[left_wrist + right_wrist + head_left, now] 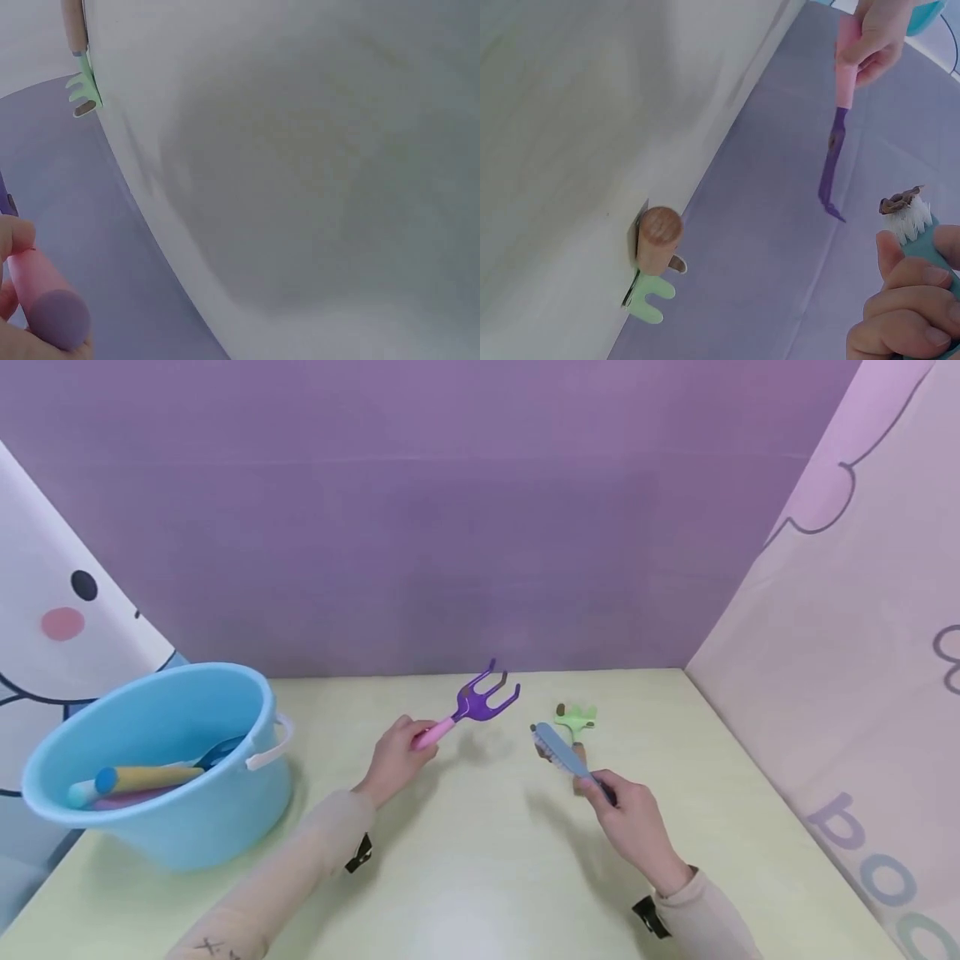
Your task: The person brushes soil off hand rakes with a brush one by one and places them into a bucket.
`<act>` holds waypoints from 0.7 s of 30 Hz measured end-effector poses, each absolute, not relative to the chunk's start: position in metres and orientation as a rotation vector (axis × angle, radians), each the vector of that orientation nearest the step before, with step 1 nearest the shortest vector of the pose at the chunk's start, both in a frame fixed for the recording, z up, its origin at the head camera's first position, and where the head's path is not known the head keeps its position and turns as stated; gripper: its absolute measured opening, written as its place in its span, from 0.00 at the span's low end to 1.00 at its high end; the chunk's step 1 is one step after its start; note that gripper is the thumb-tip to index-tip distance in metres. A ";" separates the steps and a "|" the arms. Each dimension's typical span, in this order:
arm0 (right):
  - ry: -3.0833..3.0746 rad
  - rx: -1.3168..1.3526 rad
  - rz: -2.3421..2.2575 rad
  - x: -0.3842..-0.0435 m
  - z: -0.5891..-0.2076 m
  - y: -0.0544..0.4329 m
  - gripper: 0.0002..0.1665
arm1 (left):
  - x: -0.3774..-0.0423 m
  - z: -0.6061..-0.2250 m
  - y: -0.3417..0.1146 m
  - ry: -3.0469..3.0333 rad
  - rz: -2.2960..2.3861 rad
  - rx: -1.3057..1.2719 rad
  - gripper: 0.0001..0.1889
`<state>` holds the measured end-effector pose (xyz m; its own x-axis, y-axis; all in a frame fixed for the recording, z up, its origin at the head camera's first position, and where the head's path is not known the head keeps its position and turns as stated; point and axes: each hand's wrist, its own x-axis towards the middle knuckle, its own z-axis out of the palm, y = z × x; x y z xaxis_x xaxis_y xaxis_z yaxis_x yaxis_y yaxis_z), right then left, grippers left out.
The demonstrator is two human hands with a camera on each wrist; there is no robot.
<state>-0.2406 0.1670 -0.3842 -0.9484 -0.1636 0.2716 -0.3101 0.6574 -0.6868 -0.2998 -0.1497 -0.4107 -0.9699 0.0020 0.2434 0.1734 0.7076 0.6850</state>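
My left hand (396,762) grips the pink handle of a small purple garden fork (480,702), its three tines pointing up and away to the right. Brown specks mark the fork's head. In my right hand (633,822) is a blue brush (562,750) with white bristles, held by its dark handle end. Brown bits cling to the bristles (907,217) in the right wrist view. Just beyond the brush, a light green hand rake (576,718) with a wooden handle (660,229) lies on the table, with brown patches on its head.
A large light blue bucket (187,839) with a white handle stands at the left, holding several tools, one with a yellow handle (153,778). A purple backdrop (480,527) rises behind the pale table (465,877), and a printed panel (847,677) borders the right side.
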 end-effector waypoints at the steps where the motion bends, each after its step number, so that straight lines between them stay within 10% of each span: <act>1: -2.687 0.394 1.165 -0.241 -0.384 0.165 0.15 | -0.297 -0.410 -0.152 -2.684 -1.118 -0.137 0.17; 21: -2.660 0.530 1.162 -0.243 -0.387 0.143 0.13 | -0.255 -0.403 -0.166 -2.666 -1.066 -0.151 0.16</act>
